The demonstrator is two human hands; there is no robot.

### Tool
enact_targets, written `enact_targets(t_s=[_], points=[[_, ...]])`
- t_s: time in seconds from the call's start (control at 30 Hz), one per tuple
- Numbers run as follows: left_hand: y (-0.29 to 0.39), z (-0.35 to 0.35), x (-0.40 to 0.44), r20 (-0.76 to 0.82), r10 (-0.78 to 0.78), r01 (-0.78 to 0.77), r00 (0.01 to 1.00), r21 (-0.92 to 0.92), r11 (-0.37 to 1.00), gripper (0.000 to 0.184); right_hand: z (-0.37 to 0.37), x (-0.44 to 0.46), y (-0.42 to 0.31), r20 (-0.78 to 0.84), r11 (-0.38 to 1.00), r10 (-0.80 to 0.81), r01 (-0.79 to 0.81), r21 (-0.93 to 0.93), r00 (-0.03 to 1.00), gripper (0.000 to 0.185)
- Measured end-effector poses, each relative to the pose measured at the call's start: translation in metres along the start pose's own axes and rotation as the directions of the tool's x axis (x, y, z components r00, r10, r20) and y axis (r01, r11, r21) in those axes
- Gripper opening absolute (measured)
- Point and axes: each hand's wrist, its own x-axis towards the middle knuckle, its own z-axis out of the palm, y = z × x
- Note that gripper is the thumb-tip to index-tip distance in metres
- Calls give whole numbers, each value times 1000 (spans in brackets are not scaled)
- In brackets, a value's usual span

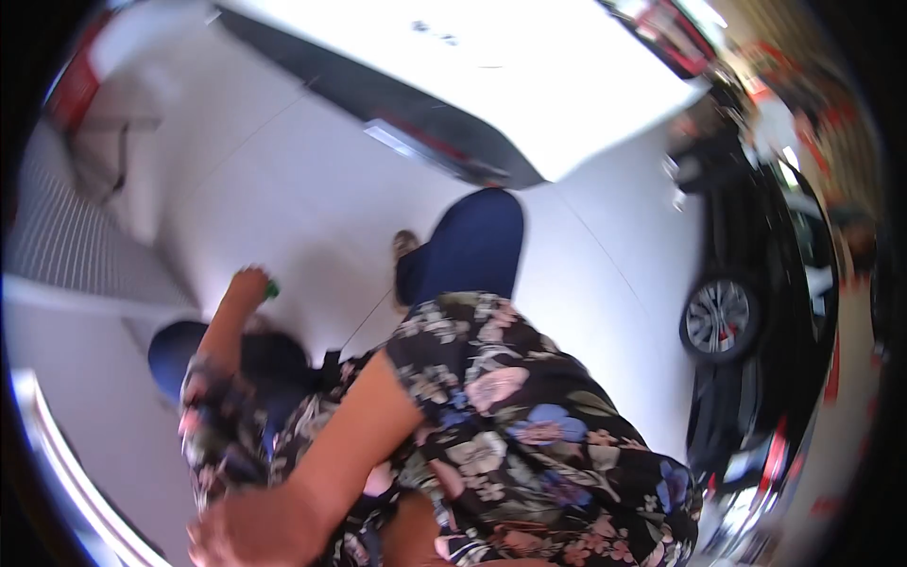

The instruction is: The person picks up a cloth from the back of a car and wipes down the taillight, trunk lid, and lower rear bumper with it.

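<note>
At the left, my left hand [249, 283] is closed around a small green object [272, 288]. Only a bit of it sticks out past my fingers, so its kind is unclear. Below that hand is a dark blue trouser leg [178, 354]. My right arm crosses in front of my floral top [557, 444], bringing my right hand [250, 529] to the bottom left. Motion smears that hand, and I cannot make out its fingers or anything in them. My other bent knee [477, 241] points toward a white car [529, 85].
The white car has dark lower trim and spans the top. A black car [746, 378] with a spoked wheel [720, 319] stands at the right. Pale floor [605, 274] lies between. A ribbed grey surface [80, 231] is at the left, and something red [76, 90] behind it.
</note>
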Motion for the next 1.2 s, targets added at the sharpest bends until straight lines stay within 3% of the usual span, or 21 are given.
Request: enact_targets(t_s=[0.03,0.1,0.17,0.27,0.43,0.6,0.77,0.87,0.93,1.0,1.07,1.2], points=[[-3,-7,-14,-33,49,-47,998,52,998,18,-3,2,-4,58,999,16,-14,-34,998,26],[-22,3,-19,-290,182,-151,939,126,980,11,2,9,1,173,998,54,-45,-54,983,33],[-34,-6,-27,-396,326,-173,858,375,911,12,7,13,4,282,996,84,-83,-17,956,42],[-67,-16,-20,-267,233,-76,935,491,868,18,11,17,14,143,996,-20,8,86,990,42],[-138,-10,-18,-209,50,67,977,516,854,20,17,12,5,32,999,-39,38,25,999,45],[-191,-3,-10,-175,-58,144,983,531,835,22,-12,22,28,37,996,3,1,-90,999,48],[-211,13,13,-160,-80,153,984,523,838,24,-76,21,63,24,932,283,-269,-244,959,51],[-207,33,11,-132,-174,217,976,494,842,26,-85,17,95,121,796,571,-512,-322,812,53],[-212,42,8,-117,-242,267,963,488,831,27,-71,7,97,143,708,666,-561,-429,732,54],[-211,43,19,-143,-276,310,951,493,813,27,-31,-7,64,-37,735,472,-417,-535,881,52],[-203,30,31,-185,-294,347,938,479,806,27,-32,3,27,86,860,440,-392,-328,894,42],[-168,-18,-10,-69,-348,337,935,484,808,24,-36,2,-4,148,927,339,-303,-220,929,21]])
